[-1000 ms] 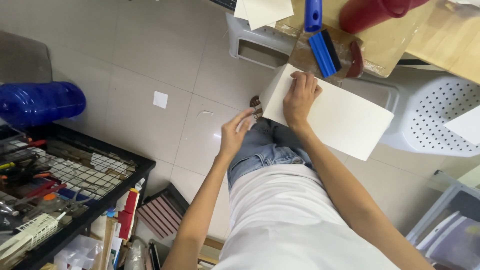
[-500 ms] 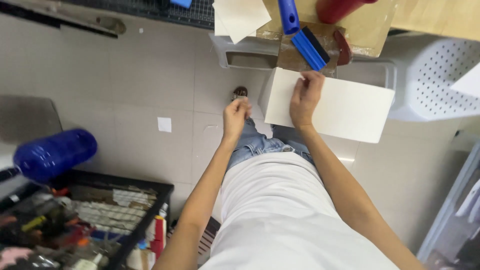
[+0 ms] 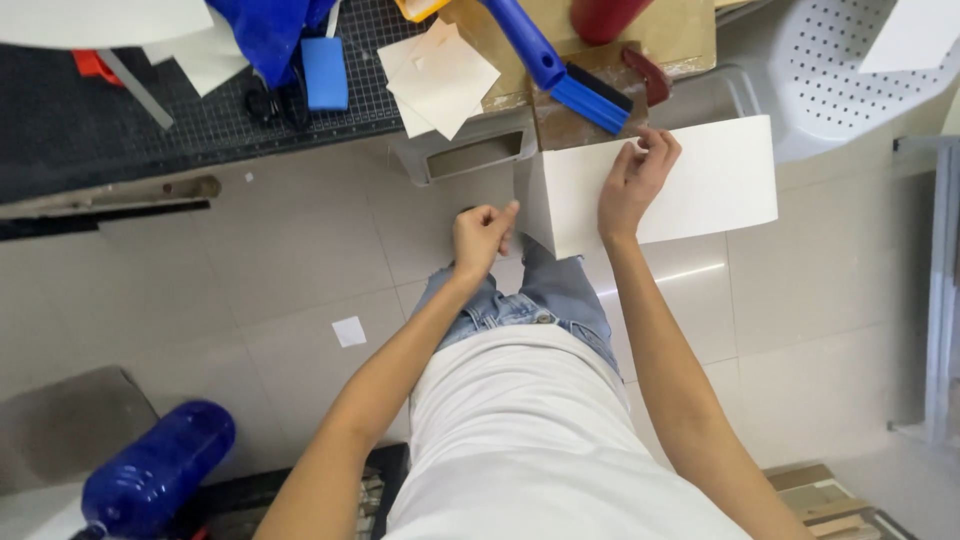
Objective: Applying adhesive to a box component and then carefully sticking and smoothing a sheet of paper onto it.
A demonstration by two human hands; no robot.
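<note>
A large white sheet of card (image 3: 700, 185) is held out in front of my body, below the edge of a brown board (image 3: 590, 60). My right hand (image 3: 635, 180) grips the sheet near its upper left part, fingers curled over the top edge. My left hand (image 3: 482, 235) is just left of the sheet's lower left corner, fingers bunched near that corner; whether it pinches the sheet is unclear. A blue-handled squeegee tool (image 3: 560, 70) lies on the board just above the sheet.
A dark cutting mat (image 3: 180, 110) carries cream paper squares (image 3: 445, 75) and a blue block (image 3: 325, 72). A white perforated plastic chair (image 3: 850, 80) stands at upper right. A blue water bottle (image 3: 155, 470) lies at lower left. A small paper scrap (image 3: 349, 331) lies on the tiled floor.
The view has tilted so the workbench fills the top. My right hand has shifted the white sheet rightward, and my left hand has dropped to its lower left corner.
</note>
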